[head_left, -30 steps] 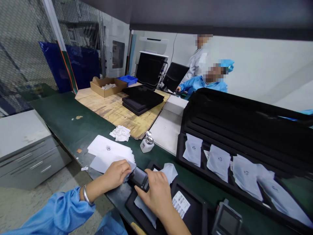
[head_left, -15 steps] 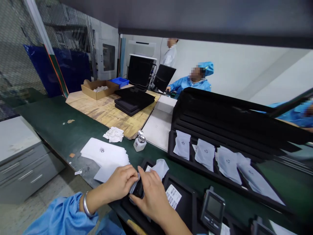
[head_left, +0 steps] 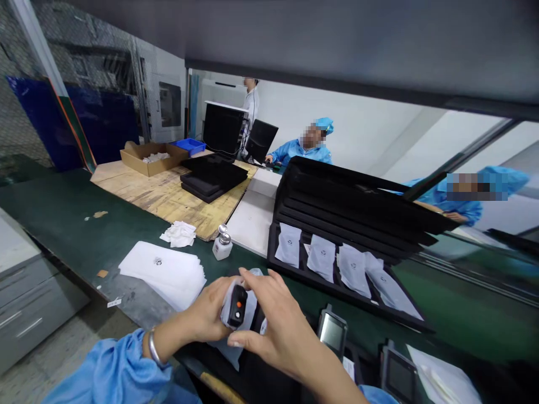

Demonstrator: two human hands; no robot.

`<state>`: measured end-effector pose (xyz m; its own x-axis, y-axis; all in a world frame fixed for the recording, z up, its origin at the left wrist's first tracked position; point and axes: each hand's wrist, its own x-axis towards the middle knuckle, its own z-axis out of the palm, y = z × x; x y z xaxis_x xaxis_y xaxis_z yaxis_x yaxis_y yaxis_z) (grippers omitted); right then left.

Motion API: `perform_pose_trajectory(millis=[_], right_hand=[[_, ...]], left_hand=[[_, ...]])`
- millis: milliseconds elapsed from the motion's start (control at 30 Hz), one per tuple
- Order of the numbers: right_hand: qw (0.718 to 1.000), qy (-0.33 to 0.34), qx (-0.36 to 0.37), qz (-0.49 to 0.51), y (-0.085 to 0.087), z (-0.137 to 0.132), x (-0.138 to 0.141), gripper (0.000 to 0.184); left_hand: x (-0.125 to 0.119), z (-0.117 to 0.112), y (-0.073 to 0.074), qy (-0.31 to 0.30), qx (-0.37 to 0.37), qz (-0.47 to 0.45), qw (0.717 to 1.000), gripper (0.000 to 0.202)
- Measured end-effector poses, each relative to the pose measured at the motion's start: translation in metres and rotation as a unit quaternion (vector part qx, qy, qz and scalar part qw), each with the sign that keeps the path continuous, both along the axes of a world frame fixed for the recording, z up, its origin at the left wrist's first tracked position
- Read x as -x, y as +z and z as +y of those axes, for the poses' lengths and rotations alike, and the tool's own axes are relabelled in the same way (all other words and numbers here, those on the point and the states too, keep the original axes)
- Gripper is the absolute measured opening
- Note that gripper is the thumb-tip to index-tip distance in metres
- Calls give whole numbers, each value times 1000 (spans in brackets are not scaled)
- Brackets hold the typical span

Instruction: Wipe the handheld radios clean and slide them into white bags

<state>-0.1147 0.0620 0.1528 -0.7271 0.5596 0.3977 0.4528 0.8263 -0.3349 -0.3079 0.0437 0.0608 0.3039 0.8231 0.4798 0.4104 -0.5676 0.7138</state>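
Observation:
My left hand (head_left: 210, 308) is closed around a black handheld device (head_left: 238, 306), its narrow end turned up toward me with an orange dot and a white dot. A translucent plastic bag (head_left: 226, 307) wraps the device's sides and hangs below it. My right hand (head_left: 280, 314) curves around the bag from the right, index finger at its upper edge and thumb lower down; its other fingertips are partly hidden. To the left lies a stack of white translucent bags (head_left: 164, 272). Two bare handheld devices with screens, one nearer (head_left: 398, 373) and one farther (head_left: 332, 331), rest on the right.
A black foam tray (head_left: 273, 252) holds several bagged items (head_left: 322, 258). A pump bottle (head_left: 222, 244) and crumpled white tissue (head_left: 179, 233) stand beyond the bag stack. Farther back are black foam pieces (head_left: 213, 177) and a cardboard box (head_left: 151, 160). Co-workers sit opposite; a shelf (head_left: 315, 50) overhangs.
The device has been raised and turned, so its dotted end now shows between my hands. My right hand has shifted around it. The camera view has swung to the right.

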Motion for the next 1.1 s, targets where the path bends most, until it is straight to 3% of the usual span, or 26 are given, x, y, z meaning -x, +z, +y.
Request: perform_pose_trajectory(millis=[133, 267, 400, 500, 633, 733, 800, 900, 1000, 1033, 1100], right_hand=[[992, -44, 57, 108, -13, -8, -27, 87], [960, -92, 187, 187, -60, -26, -45, 92], [924, -126, 274, 236, -106, -49, -40, 99], [889, -138, 308, 309, -118, -57, -39, 84], [826, -94, 393, 392, -117, -57, -56, 71], [789, -70, 449, 414, -120, -56, -77, 73], [782, -101, 462, 407, -124, -55, -97, 72], [815, -197, 417, 351, -125, -50, -140, 55], [904, -275, 249, 215, -111, -36, -188, 41], [928, -292, 181, 144, -104, -29, -201, 46], [948, -308, 71, -26, -91, -11, -218, 66]], left_hand=[[-31, -1, 9, 32, 40, -181, 982, 68], [-59, -4, 17, 44, 46, -265, 962, 65], [-94, -5, 25, 55, 65, -290, 953, 51], [-119, -4, 35, 43, 100, -267, 958, 19], [-143, 6, 39, 54, 97, -103, 989, 38], [-157, 23, 28, 88, 78, 15, 993, 37], [-165, 38, 18, 108, 78, 47, 990, 33], [-173, 60, 2, 126, 78, 97, 984, 27], [-178, 72, -8, 115, 62, 123, 984, 15], [-179, 73, -9, 108, 53, 126, 985, 13], [-176, 72, -6, 94, 34, 127, 987, 22]])
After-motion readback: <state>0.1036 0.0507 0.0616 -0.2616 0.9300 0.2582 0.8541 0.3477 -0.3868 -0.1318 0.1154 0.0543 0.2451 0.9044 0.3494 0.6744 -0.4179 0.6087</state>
